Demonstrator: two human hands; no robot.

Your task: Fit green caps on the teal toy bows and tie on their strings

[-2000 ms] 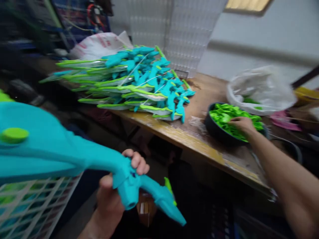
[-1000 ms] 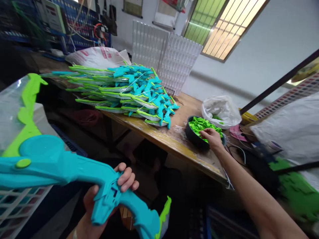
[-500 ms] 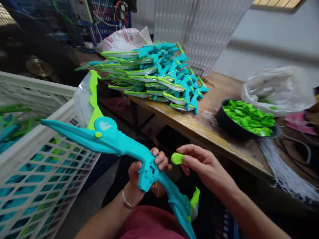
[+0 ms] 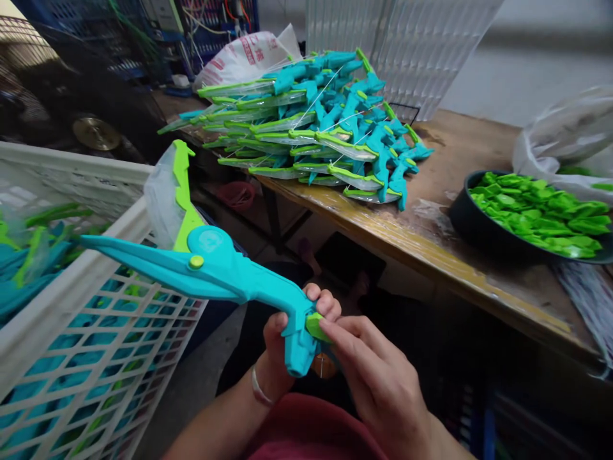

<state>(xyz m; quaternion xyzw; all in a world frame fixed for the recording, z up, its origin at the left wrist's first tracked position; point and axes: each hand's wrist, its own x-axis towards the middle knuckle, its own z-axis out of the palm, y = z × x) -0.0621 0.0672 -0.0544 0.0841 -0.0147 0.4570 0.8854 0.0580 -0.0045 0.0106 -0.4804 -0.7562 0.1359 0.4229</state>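
My left hand (image 4: 280, 342) is wrapped round the middle of a turquoise toy bow (image 4: 268, 281), whose long pointed arm and clear-and-green wing stretch to the upper left. Between the thumb and fingers of my right hand (image 4: 383, 367) is a small lime-green plastic piece (image 4: 316, 327). That piece lies against the bow's middle, beside the fingertips of my left hand. Whether it sits in the bow's slot I cannot tell. My right hand and forearm cover the bow's lower part.
Turquoise and green bows (image 4: 345, 121) are piled on the wooden table (image 4: 469, 281). A dark round pan (image 4: 460, 214) of green pieces stands at the right, near a clear plastic bag (image 4: 550, 140) and hanging white strings (image 4: 587, 306). On the left a white plastic crate (image 4: 96, 275) holds more bows.
My right hand has moved left and brought the green piece from beside the bow onto its middle. The bow has shifted slightly right, and the camera view has turned.
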